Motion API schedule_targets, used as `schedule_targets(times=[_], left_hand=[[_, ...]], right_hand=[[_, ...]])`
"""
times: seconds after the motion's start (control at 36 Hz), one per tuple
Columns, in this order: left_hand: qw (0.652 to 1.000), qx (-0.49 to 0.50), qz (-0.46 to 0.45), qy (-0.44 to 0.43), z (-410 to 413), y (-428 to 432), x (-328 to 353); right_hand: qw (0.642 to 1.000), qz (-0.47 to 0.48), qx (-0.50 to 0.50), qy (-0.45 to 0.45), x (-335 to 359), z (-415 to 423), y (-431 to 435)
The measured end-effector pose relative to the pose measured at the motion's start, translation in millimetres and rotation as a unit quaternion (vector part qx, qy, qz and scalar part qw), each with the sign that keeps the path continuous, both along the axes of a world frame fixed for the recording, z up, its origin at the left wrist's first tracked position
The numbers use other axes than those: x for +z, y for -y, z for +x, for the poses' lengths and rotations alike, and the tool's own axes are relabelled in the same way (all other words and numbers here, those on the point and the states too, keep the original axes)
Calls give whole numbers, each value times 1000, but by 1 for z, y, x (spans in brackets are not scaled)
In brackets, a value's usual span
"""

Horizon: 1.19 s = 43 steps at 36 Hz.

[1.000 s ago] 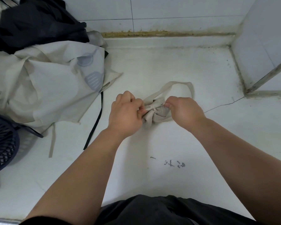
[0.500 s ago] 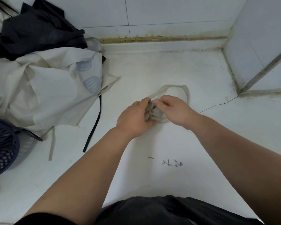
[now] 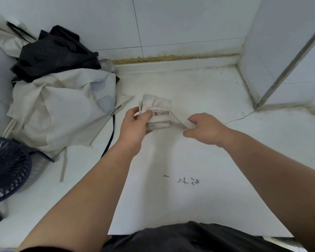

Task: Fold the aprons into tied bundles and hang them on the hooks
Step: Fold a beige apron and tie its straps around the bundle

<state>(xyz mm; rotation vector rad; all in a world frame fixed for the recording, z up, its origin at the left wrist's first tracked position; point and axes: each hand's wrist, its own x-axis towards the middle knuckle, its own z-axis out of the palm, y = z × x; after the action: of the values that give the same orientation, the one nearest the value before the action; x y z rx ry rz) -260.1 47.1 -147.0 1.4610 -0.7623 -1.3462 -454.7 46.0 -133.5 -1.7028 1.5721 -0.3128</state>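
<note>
A beige apron bundle [image 3: 158,113], folded small and wrapped by its own strap, is held just above the white counter [image 3: 189,160]. My left hand [image 3: 135,124] grips the bundle's left side. My right hand [image 3: 202,130] pinches the free strap end [image 3: 188,124] and holds it out taut to the right of the bundle. A loose beige apron [image 3: 62,113] with grey utensil prints lies heaped at the left, with a black apron [image 3: 56,53] piled behind it against the wall. No hooks are in view.
A dark woven basket [image 3: 5,170] sits at the left edge. A black strap [image 3: 110,137] and a beige strap [image 3: 64,166] trail from the heap. Tiled walls close the back and the right corner. Dark scribbles [image 3: 188,181] mark the counter.
The hands have risen off the counter with the bundle. The big strap loop behind the bundle is gone, and my right hand has moved right, drawing the strap end out.
</note>
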Motion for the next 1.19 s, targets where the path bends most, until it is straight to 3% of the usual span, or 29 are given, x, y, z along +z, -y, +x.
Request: schedule_targets(times=[0.06, 0.17, 0.31, 0.42, 0.47, 0.53, 0.58, 0.61, 0.69, 0.81, 0.89, 1.03, 1.08, 1.19], left_hand=[[998, 33, 14, -57, 4, -1, -1], [995, 48, 47, -76, 1, -8, -4], [983, 44, 52, -172, -13, -17, 0], [975, 15, 102, -194, -26, -28, 6], [980, -39, 147, -129, -33, -34, 5], [979, -106, 160, 72, -42, -38, 4], [943, -123, 110, 290, -52, -41, 3], [927, -110, 67, 353, -56, -42, 4], [901, -103, -66, 416, -66, -40, 13], [833, -220, -90, 500, -77, -30, 26], [810, -269, -103, 510, -89, -26, 29], [811, -361, -131, 441, -120, -28, 42], [831, -339, -135, 420, -130, -27, 48], [911, -197, -152, 330, -135, -20, 63]], right_hand=[[997, -43, -42, -40, 1, -8, 0], [976, -107, -185, 29, 6, -21, 2], [918, 9, -275, 285, 24, -27, -6], [918, 45, -239, 314, 32, -29, -16], [929, 36, -207, 305, 36, -31, -19], [937, 25, -182, 298, 40, -33, -22], [946, 11, -163, 279, 43, -35, -23], [950, 4, -156, 270, 45, -37, -25], [954, -9, -139, 266, 50, -44, -28], [957, -27, -96, 272, 54, -58, -34], [965, -36, -56, 253, 56, -71, -40], [970, -48, -58, 230, 64, -89, -48], [972, -60, -75, 214, 67, -98, -51], [979, -89, -132, 125, 67, -117, -57]])
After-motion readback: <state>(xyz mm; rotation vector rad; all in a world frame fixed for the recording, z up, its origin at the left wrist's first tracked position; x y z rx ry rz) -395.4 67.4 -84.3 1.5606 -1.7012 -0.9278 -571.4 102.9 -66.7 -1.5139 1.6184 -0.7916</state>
